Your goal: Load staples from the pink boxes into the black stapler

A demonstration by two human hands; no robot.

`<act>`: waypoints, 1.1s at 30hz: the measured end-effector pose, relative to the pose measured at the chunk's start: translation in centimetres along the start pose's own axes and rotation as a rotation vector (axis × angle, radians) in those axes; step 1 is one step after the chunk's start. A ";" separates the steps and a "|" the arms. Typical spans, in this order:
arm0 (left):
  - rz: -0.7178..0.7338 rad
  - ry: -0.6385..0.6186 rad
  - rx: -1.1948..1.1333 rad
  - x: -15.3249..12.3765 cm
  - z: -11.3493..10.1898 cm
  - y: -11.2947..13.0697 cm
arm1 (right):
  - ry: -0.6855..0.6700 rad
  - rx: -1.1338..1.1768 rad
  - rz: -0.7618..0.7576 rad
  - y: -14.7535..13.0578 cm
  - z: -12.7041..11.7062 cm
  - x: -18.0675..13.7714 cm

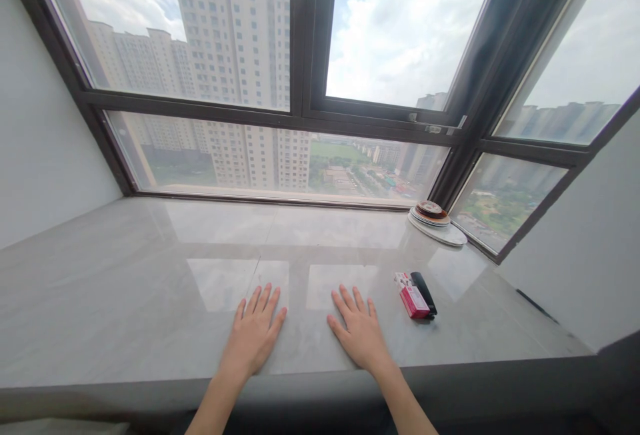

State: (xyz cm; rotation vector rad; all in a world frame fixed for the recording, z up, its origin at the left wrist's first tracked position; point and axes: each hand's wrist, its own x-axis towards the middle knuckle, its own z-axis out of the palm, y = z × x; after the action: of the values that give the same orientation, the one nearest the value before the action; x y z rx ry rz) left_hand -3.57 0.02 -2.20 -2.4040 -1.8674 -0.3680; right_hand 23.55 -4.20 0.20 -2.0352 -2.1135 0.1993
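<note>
My left hand (pixel 255 335) lies flat, palm down, on the glossy pale stone sill (pixel 125 302), fingers spread and pointing toward the window. To its right, my right hand (pixel 359 330) rests on the same surface in the same way, also with nothing in it. Nearest to the right hand is a black stapler (pixel 424 295), partly covered by a pink and white box (pixel 414 302) that looks like a staple box. Both lie a short way to the right of the fingers.
A stack of plates (pixel 437 222), white ones below and brown ones on top, stands in the far right corner. A dark-framed window (pixel 295 125) closes the back. White walls rise at both sides. The sill's front edge (pixel 310 374) runs under my wrists.
</note>
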 end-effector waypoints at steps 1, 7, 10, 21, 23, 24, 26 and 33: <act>-0.002 -0.003 0.003 0.1 0.0 0.0 | -0.003 -0.004 0.004 0.0 0.0 0.0; 0.001 0.002 0.001 0.4 0.2 0.1 | 0.011 -0.009 0.008 -0.1 0.1 0.0; 0.012 0.017 0.003 0.5 0.3 0.0 | 0.028 -0.010 -0.001 0.0 0.4 0.0; 0.003 0.023 -0.008 0.8 0.4 -0.1 | 0.033 -0.035 0.015 -0.3 0.9 0.3; 0.009 0.029 -0.008 0.8 0.5 -0.2 | 0.039 -0.033 0.012 -0.3 0.9 0.3; 0.014 0.031 -0.008 0.8 0.5 -0.3 | 0.042 -0.032 0.011 -0.3 1.0 0.3; 0.027 0.026 -0.008 0.9 0.4 -0.4 | 0.049 -0.032 0.014 -0.6 1.0 0.3; 0.059 -0.003 -0.020 1.3 0.4 -0.9 | 0.029 -0.040 0.073 -2.2 1.0 1.0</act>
State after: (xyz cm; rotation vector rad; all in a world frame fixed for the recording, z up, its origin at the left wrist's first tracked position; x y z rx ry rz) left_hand -4.11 1.54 -2.34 -2.4683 -1.7976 -0.3808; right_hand 21.15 -3.28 -0.20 -2.1270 -2.0441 0.1389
